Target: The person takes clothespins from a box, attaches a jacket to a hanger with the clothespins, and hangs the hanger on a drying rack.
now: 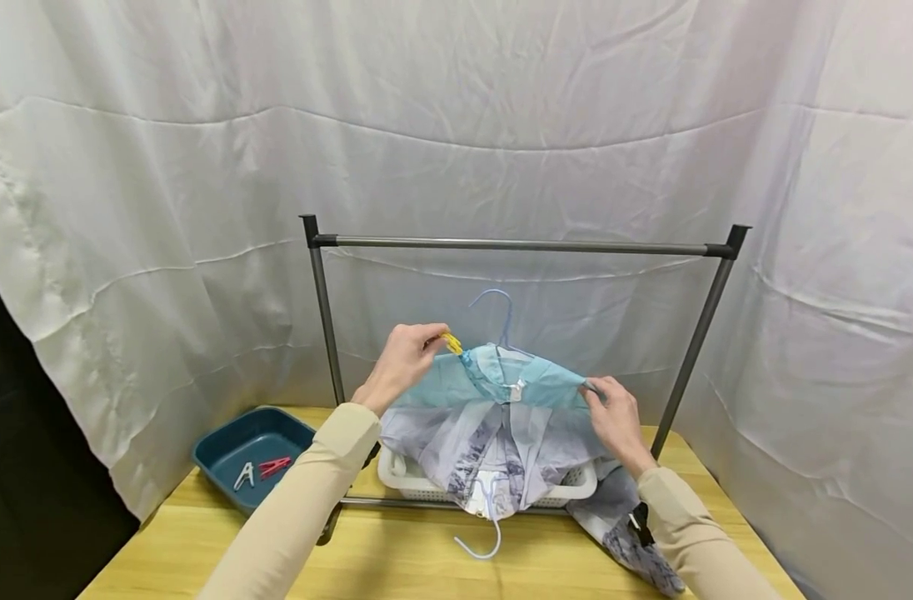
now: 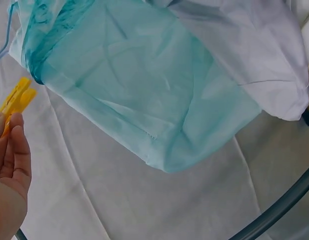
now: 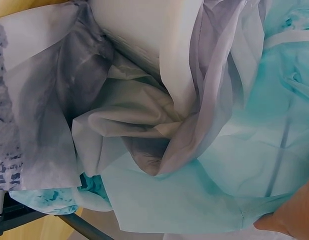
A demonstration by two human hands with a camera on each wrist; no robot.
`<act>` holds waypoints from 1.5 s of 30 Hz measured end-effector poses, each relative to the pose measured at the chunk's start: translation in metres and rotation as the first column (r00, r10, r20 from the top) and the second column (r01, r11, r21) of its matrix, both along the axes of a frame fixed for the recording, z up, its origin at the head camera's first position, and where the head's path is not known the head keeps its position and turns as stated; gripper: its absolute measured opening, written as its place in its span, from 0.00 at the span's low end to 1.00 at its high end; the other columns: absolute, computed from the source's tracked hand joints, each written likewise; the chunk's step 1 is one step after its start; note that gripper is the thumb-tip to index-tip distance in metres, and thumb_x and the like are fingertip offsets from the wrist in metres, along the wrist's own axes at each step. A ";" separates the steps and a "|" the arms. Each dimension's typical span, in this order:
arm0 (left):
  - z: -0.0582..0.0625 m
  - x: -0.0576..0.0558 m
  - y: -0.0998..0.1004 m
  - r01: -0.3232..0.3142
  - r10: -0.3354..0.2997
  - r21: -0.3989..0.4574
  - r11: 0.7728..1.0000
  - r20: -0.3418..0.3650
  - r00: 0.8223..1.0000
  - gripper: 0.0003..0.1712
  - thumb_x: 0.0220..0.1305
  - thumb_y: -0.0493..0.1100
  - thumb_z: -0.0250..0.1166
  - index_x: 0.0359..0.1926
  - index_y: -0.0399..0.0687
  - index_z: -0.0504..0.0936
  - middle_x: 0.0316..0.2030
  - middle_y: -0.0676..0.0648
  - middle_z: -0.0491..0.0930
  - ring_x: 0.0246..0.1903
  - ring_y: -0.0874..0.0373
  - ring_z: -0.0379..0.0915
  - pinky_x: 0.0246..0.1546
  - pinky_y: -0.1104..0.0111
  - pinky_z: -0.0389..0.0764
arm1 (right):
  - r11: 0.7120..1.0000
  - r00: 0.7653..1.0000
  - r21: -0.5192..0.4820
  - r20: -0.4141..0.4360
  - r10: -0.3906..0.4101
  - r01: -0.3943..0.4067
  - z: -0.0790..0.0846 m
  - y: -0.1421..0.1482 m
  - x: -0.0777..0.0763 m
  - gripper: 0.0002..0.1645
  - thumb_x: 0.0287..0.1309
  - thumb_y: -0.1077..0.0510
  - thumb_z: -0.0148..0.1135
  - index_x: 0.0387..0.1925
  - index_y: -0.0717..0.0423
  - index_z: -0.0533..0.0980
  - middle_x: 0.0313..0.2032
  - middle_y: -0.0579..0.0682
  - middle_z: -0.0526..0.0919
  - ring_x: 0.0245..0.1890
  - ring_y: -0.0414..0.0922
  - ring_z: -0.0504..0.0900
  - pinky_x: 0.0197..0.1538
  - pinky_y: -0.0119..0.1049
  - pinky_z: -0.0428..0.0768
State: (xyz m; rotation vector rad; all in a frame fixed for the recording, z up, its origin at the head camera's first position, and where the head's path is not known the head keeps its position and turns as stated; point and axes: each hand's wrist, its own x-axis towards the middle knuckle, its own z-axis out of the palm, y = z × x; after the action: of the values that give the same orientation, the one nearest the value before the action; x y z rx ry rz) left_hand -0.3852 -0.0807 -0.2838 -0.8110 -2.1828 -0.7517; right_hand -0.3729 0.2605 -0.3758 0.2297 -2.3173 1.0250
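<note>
To clip well, it seems best to keep the grey shirt [image 1: 426, 433] in front out of the way, hold the blue shirt [image 1: 554, 379] flat and steady, and push the yellow clip [image 1: 452, 342] well onto the cloth. The left hand [image 1: 406, 354] pinches the clip just beside the blue shirt. The right hand [image 1: 614, 417] pinches that shirt's edge. The blue shirt is on a hanger [image 1: 509, 321], whose hook is apart from the metal bar [image 1: 501, 244].
</note>
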 end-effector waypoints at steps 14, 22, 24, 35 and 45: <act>0.002 -0.004 0.009 -0.016 0.024 -0.167 0.986 0.047 0.999 0.09 0.69 0.33 0.59 0.31 0.44 0.81 0.26 0.47 0.81 0.21 0.60 0.62 0.25 0.71 0.67 | 1.000 1.000 -0.001 0.013 0.000 0.000 -0.001 0.003 0.001 0.17 0.72 0.56 0.53 0.53 0.60 0.79 0.47 0.57 0.80 0.47 0.55 0.79 0.48 0.52 0.78; -0.005 -0.003 0.009 -0.003 0.015 -0.203 0.979 0.057 0.998 0.08 0.68 0.33 0.60 0.31 0.43 0.81 0.26 0.47 0.82 0.21 0.60 0.61 0.25 0.71 0.65 | 1.000 1.000 0.002 -0.001 0.008 -0.008 -0.003 0.003 0.001 0.16 0.72 0.56 0.53 0.52 0.60 0.80 0.46 0.56 0.80 0.48 0.55 0.79 0.47 0.51 0.78; -0.006 -0.003 0.009 0.004 0.008 -0.210 0.978 0.054 0.998 0.08 0.68 0.33 0.60 0.31 0.43 0.81 0.26 0.46 0.82 0.21 0.60 0.61 0.25 0.71 0.64 | 1.000 1.000 0.004 -0.007 0.007 -0.007 -0.004 0.003 0.001 0.15 0.72 0.57 0.54 0.52 0.60 0.80 0.45 0.55 0.80 0.47 0.54 0.79 0.47 0.50 0.77; -0.015 -0.005 0.012 -0.028 0.052 -0.221 0.975 0.102 0.993 0.26 0.64 0.36 0.65 0.63 0.40 0.74 0.43 0.43 0.85 0.44 0.50 0.82 0.45 0.59 0.82 | 1.000 1.000 0.020 0.020 0.018 -0.018 -0.005 0.005 0.003 0.17 0.72 0.56 0.52 0.54 0.61 0.79 0.49 0.57 0.79 0.51 0.57 0.77 0.49 0.54 0.78; -0.036 -0.007 -0.004 -0.204 0.219 -0.143 0.969 0.104 0.970 0.21 0.64 0.40 0.67 0.58 0.45 0.79 0.42 0.44 0.87 0.41 0.49 0.84 0.44 0.56 0.82 | 1.000 0.999 0.008 0.029 0.021 -0.021 -0.001 0.007 0.003 0.17 0.73 0.56 0.51 0.54 0.60 0.78 0.50 0.57 0.79 0.51 0.56 0.78 0.50 0.54 0.78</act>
State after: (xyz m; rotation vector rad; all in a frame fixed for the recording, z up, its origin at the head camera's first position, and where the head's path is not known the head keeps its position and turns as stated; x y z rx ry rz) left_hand -0.3926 -0.0847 -0.3198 -0.5956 -2.4008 -0.5671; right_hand -0.3697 0.2672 -0.3767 0.2442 -2.3502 1.0362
